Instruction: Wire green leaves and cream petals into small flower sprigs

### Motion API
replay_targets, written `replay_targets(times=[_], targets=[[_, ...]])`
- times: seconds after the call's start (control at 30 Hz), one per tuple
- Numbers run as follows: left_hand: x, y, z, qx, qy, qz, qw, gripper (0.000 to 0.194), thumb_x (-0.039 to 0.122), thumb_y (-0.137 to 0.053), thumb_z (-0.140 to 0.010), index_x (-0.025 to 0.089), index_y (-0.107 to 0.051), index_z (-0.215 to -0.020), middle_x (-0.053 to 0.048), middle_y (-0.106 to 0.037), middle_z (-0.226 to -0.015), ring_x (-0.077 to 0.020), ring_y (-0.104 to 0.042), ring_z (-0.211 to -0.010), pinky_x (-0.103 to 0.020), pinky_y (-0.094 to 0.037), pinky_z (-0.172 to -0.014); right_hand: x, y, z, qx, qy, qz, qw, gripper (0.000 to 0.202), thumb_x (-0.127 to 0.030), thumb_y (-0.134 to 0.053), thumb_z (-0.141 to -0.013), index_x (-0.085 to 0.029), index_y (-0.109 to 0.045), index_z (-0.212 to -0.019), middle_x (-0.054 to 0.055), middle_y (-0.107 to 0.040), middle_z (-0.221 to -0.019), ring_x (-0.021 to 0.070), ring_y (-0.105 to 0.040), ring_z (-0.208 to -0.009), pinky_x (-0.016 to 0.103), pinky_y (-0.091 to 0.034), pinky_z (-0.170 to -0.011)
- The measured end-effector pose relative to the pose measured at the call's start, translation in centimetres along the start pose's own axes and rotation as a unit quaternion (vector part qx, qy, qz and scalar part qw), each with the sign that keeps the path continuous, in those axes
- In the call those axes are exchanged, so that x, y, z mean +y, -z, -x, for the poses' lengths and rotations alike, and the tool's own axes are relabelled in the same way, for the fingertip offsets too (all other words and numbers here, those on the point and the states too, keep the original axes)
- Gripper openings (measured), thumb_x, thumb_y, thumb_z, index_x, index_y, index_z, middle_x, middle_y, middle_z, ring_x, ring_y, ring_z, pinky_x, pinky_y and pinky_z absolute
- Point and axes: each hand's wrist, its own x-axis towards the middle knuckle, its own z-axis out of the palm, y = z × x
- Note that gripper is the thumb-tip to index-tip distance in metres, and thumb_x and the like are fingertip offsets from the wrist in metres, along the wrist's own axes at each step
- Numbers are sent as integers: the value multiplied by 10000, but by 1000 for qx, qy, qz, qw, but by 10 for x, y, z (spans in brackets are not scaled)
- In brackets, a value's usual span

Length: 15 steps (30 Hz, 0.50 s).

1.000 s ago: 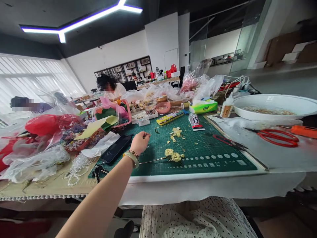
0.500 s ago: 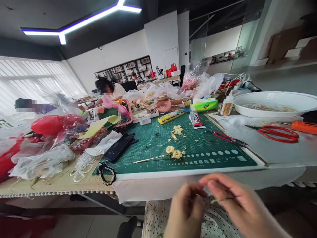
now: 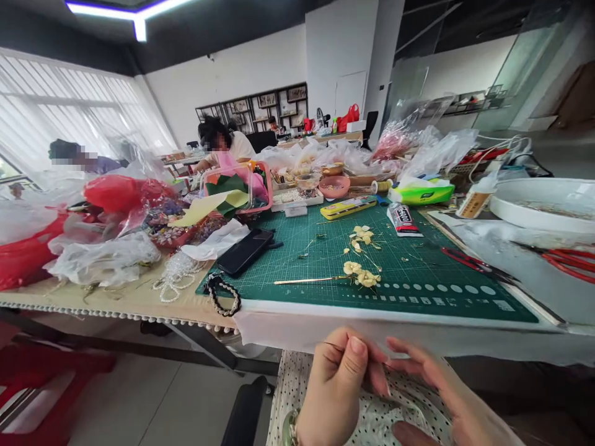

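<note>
My left hand (image 3: 341,378) is closed in a pinch over my lap, its thumb pressed on the fingers. A thin dark strand shows at its knuckles, but what the fingertips hold is hidden. Just right of it, my right hand (image 3: 444,390) has its fingers stretched and the thumb apart, with nothing visible in it. Beyond both hands, a gold hairpin stick (image 3: 307,280) with cream flowers (image 3: 365,275) lies on the green cutting mat (image 3: 288,248). More cream flower pieces (image 3: 361,235) on fine wires lie behind it.
On the mat are a phone (image 3: 245,251), a glue tube (image 3: 403,220), a yellow case (image 3: 348,207) and red-handled snips (image 3: 469,260). Red scissors (image 3: 571,263), a glue bottle (image 3: 476,198) and a white basin (image 3: 543,204) stand right. Plastic bags (image 3: 105,257) crowd the left. Two people sit beyond.
The view has turned, shifting the table leftward to rightward in the picture. My hands, touching at the fingertips before, have drawn slightly apart; my right fingers have opened.
</note>
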Motion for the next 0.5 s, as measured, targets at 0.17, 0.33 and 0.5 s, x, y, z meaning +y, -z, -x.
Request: replay_targets(times=[0.17,0.33,0.5], targets=[[-5,0,3,33,-20,84,996,516,648,-693,-886,161,-680,-716,50,-502,-484,-83,-403,-472,-218,-343,-551,-23,-7,8,-55,-84,-107,989,533,-503,-639,-950,-287,-537,-1427,104,-750,-1142,280,-760,-996,341,-674,-776],[22,23,1,101,-114,105,983,359,449,-718,-923,195,-692,-671,49,-483,-490,-88,-410,-488,-192,-360,-512,2,37,-27,154,-55,70,984,413,-533,-376,-1059,-240,-658,-1132,89,-757,-920,250,-733,-699,343,-620,-577],[49,39,3,184,-230,123,948,307,389,-709,-904,223,-670,-650,62,-395,-461,-99,-335,-446,-196,-369,-450,48,75,-100,171,-29,235,956,324,-482,-545,-1010,-205,-703,-953,80,-731,-984,273,-699,-891,427,-570,-773]])
